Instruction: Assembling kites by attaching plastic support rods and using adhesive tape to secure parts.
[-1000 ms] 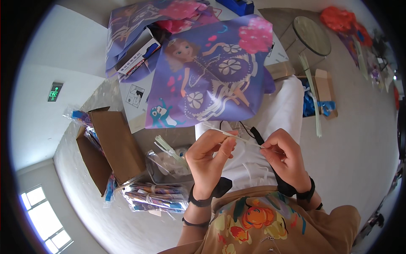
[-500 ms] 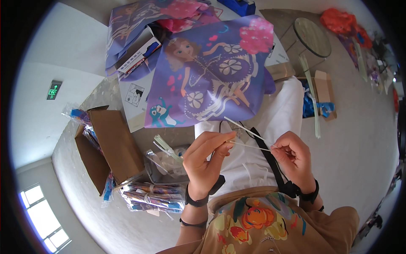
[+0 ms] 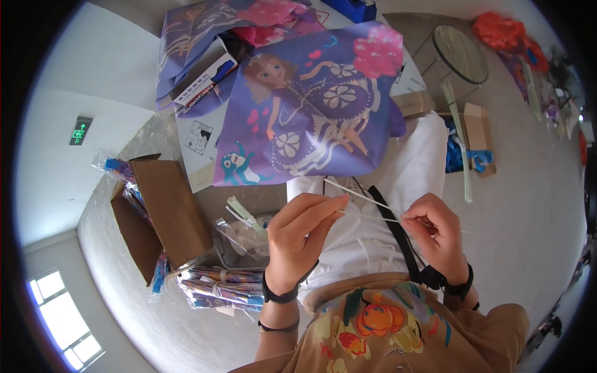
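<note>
Two thin white rods, an upper rod (image 3: 359, 193) and a lower rod (image 3: 373, 217), meet at a narrow angle in the fingers of my right hand (image 3: 440, 239). My right hand is closed in a pinch on their ends. Thumb and fingertips of my left hand (image 3: 295, 242) pinch the lower rod near its other end. The upper rod's far end sticks out free, just short of a purple printed kite sheet (image 3: 261, 124). That sheet lies spread over a box in front of my knees, and neither hand touches it.
An open cardboard box (image 3: 174, 211) stands at left, near plastic-wrapped bundles (image 3: 224, 289) and a grey bin (image 3: 227, 248) with a bundle of pale rods (image 3: 245, 214). At right are a round stool (image 3: 460, 55), a small carton (image 3: 479, 133) and long pale rods (image 3: 460, 149).
My hands have moved slightly apart, the left one a little to the left. The upper rod's free end has dropped slightly, away from the kite sheet's edge.
</note>
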`<state>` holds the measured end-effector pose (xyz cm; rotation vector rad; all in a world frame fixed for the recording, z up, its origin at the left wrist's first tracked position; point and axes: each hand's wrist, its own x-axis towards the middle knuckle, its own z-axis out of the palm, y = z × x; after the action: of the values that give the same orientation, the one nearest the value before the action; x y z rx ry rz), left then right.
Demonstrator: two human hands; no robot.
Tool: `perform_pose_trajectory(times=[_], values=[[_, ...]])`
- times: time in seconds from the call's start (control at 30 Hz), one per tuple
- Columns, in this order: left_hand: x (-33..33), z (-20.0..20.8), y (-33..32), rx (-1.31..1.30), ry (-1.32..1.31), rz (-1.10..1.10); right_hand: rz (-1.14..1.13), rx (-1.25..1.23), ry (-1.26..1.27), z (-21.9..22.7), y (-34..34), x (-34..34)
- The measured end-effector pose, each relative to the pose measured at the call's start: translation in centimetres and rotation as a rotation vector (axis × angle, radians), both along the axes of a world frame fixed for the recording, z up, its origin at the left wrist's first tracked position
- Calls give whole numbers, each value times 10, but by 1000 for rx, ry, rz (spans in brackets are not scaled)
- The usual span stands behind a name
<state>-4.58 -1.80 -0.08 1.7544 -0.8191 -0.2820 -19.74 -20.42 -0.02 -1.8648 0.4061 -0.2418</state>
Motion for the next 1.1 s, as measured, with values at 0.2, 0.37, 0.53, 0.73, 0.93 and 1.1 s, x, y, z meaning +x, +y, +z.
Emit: perform_pose_trajectory(times=[0.2,0.37,0.53,0.73,0.93,1.1], values=[[1,0,1,14,-20,-24,0,-19,15,0,-1,-2],[2,-1,1,12,-35,-51,6,-43,14,2,-3,-2],[5,-1,2,100,-173,-81,24,-181,7,8,-6,0],[11,6,3,214,-372,-157,96,-425,-33,17,-13,5],[8,11,3,322,-530,-189,145,-623,-35,34,-15,11],[3,10,3,378,-583,-186,142,-637,-32,40,-10,13]])
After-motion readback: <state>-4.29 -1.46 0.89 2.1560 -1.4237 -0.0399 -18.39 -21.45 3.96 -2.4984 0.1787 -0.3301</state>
